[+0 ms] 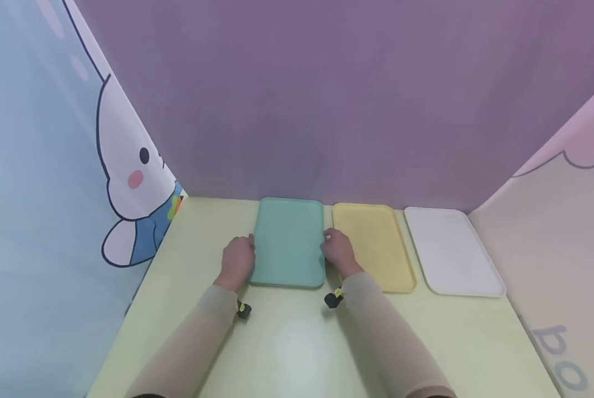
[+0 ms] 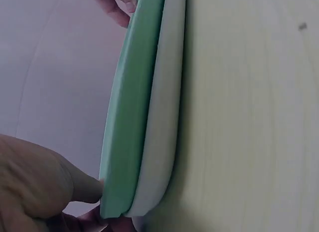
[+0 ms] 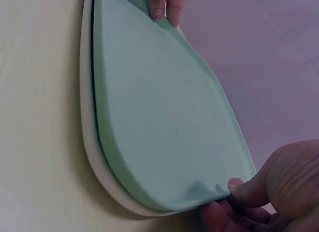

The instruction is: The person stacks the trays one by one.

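A green tray (image 1: 288,243) lies flat at the back of the table, with a pale tray (image 2: 162,117) directly under it. My left hand (image 1: 238,260) grips the green tray's left edge, thumb at the rim and fingers lower down. On the opposite edge, my right hand (image 1: 340,251) pinches the rim, its thumb (image 3: 237,184) on top and its fingers curled beneath. Whether the fingers also hold the pale tray, I cannot tell. From the right wrist, the two trays (image 3: 164,102) look closely stacked.
To the right of the stack, a yellow tray (image 1: 373,246) lies partly behind my right hand and wrist. Farther right is a white tray (image 1: 453,251). A purple wall (image 1: 326,99) rises behind the light table (image 1: 287,342), and printed cloth panels (image 1: 43,193) flank both sides.
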`<state>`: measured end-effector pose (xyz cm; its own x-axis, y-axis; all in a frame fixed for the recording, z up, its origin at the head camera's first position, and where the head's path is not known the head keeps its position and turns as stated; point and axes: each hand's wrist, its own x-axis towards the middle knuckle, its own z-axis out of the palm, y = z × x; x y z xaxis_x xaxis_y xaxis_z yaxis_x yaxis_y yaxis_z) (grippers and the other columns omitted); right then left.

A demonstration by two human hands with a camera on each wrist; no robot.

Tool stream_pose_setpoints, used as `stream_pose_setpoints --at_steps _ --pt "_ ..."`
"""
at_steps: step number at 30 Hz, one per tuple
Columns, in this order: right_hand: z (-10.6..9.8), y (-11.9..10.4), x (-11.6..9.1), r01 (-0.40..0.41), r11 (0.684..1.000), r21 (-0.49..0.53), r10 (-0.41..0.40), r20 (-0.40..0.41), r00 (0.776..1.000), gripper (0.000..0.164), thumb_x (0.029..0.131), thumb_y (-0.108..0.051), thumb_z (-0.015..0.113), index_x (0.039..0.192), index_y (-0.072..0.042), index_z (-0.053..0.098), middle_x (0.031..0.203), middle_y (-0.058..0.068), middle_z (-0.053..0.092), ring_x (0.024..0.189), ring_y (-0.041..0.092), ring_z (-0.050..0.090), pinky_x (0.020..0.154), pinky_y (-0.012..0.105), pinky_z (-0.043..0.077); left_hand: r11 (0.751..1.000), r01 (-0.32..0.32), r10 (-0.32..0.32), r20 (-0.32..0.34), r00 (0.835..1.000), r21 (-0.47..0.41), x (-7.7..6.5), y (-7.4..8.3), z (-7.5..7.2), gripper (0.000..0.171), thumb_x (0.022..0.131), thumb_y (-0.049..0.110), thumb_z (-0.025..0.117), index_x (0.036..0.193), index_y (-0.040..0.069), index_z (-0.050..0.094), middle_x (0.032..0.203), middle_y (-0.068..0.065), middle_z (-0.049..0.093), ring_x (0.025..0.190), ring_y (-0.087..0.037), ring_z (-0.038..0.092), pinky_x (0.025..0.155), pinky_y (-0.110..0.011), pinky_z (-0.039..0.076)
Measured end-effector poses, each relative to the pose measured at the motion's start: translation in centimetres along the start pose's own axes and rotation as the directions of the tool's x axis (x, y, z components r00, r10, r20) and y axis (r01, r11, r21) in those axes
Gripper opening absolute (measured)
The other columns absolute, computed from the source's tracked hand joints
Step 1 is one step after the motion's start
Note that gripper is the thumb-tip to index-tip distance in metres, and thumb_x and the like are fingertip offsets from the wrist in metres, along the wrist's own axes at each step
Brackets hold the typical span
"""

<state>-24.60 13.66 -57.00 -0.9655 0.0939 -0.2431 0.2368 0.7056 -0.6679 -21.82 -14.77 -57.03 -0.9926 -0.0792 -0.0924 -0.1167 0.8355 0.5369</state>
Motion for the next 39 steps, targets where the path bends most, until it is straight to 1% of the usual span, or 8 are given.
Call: stream_pose_setpoints --at_steps 4,9,13,17,20,28,33,39 --pt "0.0 -0.7 0.6 -0.023 0.999 0.023 0.023 -0.003 1.000 0.049 0.105 -0.010 0.057 0.154 -0.004 0.057 0.131 0.019 0.071 0.098 0.029 0.069 0.083 0.039 0.060 0.999 0.027 -0.024 0.059 0.998 -0.040 0.9 -0.1 -0.8 0.040 0.116 0.021 0.046 0.143 0.001 0.068 0.137 -0.023 0.073 0.125 -0.040 0.071 0.107 -0.055 0.059" --pt "-0.5 -1.0 0.9 -0.048 0.996 0.073 0.048 0.005 0.999 0.052 0.106 -0.016 0.051 0.156 -0.003 0.053 0.146 0.021 0.065 0.118 0.035 0.066 0.105 0.052 0.058 1.000 -0.023 0.021 0.189 0.982 0.004 1.9 -0.2 -1.6 0.054 0.114 0.018 0.050 0.164 0.002 0.043 0.167 -0.021 0.050 0.156 -0.044 0.044 0.130 -0.058 0.037" --pt "-1.6 -0.2 0.1 -0.066 0.991 0.119 0.068 -0.013 0.998 0.049 0.109 -0.027 0.051 0.151 -0.004 0.058 0.140 0.020 0.068 0.117 0.036 0.069 0.104 0.053 0.059 0.989 -0.082 0.054 0.219 0.974 0.122 1.6 0.8 -1.6 0.062 0.112 0.022 0.054 0.167 -0.003 0.036 0.162 -0.029 0.051 0.150 -0.049 0.050 0.125 -0.062 0.043" --pt "-3.9 1.5 -0.9 -0.020 0.985 0.171 0.031 -0.062 0.998 0.040 0.112 -0.031 0.052 0.141 -0.007 0.065 0.118 0.018 0.073 0.092 0.030 0.073 0.078 0.041 0.065 0.982 -0.127 0.106 0.149 0.983 0.139 0.6 3.1 -1.4 0.060 0.110 0.028 0.060 0.161 -0.001 0.046 0.143 -0.031 0.061 0.127 -0.048 0.065 0.107 -0.060 0.057" --pt "-5.9 3.2 -1.4 0.028 0.988 0.153 -0.010 -0.112 0.994 0.036 0.112 -0.030 0.053 0.136 -0.007 0.067 0.108 0.017 0.073 0.080 0.026 0.070 0.067 0.035 0.061 0.968 -0.214 0.200 0.117 0.973 0.129 -0.4 6.0 -1.5 0.051 0.109 0.028 0.064 0.151 -0.001 0.057 0.134 -0.027 0.067 0.118 -0.043 0.069 0.101 -0.057 0.060" --pt "-10.7 6.8 -0.7 0.044 0.997 -0.067 -0.060 -0.249 0.967 0.036 0.108 -0.024 0.055 0.132 -0.002 0.070 0.123 0.026 0.075 0.104 0.041 0.072 0.093 0.055 0.058 0.947 -0.320 0.319 0.110 0.941 -0.009 -2.0 14.4 2.1 0.043 0.109 0.026 0.066 0.143 0.000 0.063 0.131 -0.021 0.073 0.124 -0.037 0.069 0.105 -0.050 0.060" --pt "-13.4 8.3 -0.3 0.030 0.984 -0.177 -0.075 -0.253 0.965 0.038 0.107 -0.017 0.052 0.134 0.003 0.068 0.127 0.031 0.074 0.115 0.049 0.070 0.101 0.062 0.056 0.961 -0.275 0.278 0.171 0.945 -0.041 -2.7 18.0 4.9 0.045 0.110 0.030 0.065 0.141 -0.003 0.065 0.127 -0.019 0.074 0.120 -0.034 0.071 0.103 -0.047 0.061" --pt "-14.8 10.5 0.2 -0.036 0.984 -0.175 -0.012 -0.262 0.965 0.045 0.101 -0.011 0.051 0.142 0.008 0.062 0.133 0.037 0.067 0.125 0.055 0.062 0.106 0.065 0.052 0.980 -0.182 0.195 0.239 0.951 -0.076 -3.3 19.7 7.7 0.033 0.109 0.025 0.064 0.127 -0.002 0.067 0.116 -0.017 0.070 0.103 -0.029 0.067 0.094 -0.045 0.060"
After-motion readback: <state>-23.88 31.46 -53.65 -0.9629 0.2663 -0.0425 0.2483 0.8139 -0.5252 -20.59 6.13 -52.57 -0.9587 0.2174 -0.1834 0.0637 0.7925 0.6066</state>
